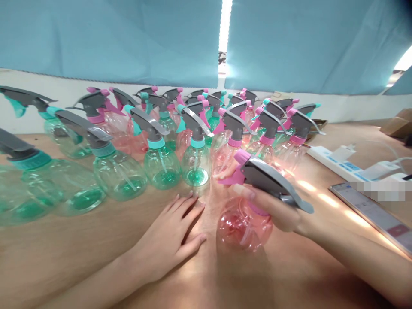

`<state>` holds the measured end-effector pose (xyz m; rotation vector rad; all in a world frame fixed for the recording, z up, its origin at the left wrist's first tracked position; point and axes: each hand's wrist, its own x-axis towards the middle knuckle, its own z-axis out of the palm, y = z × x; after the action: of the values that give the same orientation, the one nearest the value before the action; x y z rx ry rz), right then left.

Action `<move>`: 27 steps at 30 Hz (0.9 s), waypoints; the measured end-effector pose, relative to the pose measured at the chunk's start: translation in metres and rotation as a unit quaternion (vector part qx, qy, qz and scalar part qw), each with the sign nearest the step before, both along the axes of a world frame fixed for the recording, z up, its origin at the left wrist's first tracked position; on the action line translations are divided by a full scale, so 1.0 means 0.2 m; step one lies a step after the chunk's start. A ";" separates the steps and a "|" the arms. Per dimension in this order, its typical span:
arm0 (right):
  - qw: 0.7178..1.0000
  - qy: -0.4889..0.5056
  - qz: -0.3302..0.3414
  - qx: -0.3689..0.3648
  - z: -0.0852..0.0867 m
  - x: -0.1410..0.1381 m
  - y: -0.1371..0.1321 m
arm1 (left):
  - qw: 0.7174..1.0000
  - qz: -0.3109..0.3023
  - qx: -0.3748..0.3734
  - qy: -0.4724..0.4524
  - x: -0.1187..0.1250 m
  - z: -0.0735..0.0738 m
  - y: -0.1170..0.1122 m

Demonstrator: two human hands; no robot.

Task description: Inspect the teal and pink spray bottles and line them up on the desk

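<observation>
My right hand (273, 210) grips a pink spray bottle (243, 225) around its neck, under the grey trigger head with its pink nozzle (267, 178). The bottle stands tilted on the wooden table (96, 257), just in front of the rows of other bottles. My left hand (169, 238) lies flat on the table to the left of that bottle, fingers stretched out and holding nothing. Its fingertips point toward a green spray bottle (195, 161) close ahead.
Several green and pink spray bottles (161, 159) with grey heads stand in rows across the back and left of the table. A white power strip (350, 169) and a phone (376, 214) lie at the right. Blue curtains (128, 38) hang behind.
</observation>
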<state>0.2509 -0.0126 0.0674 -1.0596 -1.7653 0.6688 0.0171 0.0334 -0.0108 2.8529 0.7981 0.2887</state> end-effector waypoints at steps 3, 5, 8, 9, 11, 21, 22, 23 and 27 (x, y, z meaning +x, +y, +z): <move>0.999 0.030 0.002 -0.029 -0.01 -0.01 0.00 | 1.000 -0.002 0.000 -0.001 0.00 0.00 0.00; 0.999 0.035 0.007 -0.030 -0.01 -0.01 0.00 | 1.000 -0.002 0.001 -0.003 0.00 -0.01 0.00; 0.999 0.035 0.018 -0.011 -0.03 0.00 0.00 | 1.000 -0.002 0.003 -0.008 0.00 -0.01 0.00; 0.999 0.034 0.019 -0.010 -0.03 0.00 0.00 | 1.000 -0.002 0.003 -0.009 0.00 -0.01 0.00; 0.999 0.035 0.017 -0.012 -0.05 0.01 0.00 | 1.000 -0.003 0.002 -0.009 0.00 -0.01 0.00; 0.998 0.067 0.011 0.001 -0.08 0.00 0.00 | 1.000 -0.004 0.002 -0.005 0.00 -0.01 0.01; 0.998 0.066 0.011 0.004 -0.08 0.00 0.00 | 1.000 -0.003 0.002 -0.004 0.00 -0.01 0.01; 0.998 0.064 0.010 0.006 -0.07 0.00 0.00 | 1.000 -0.003 0.003 -0.003 0.00 -0.01 0.01; 0.999 0.048 0.006 0.000 -0.07 0.01 0.00 | 1.000 -0.003 0.004 -0.002 0.00 -0.01 0.00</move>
<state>0.2521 -0.0116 0.0534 -1.0013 -1.6900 0.7156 0.0164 0.0339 -0.0126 2.8605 0.7879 0.2985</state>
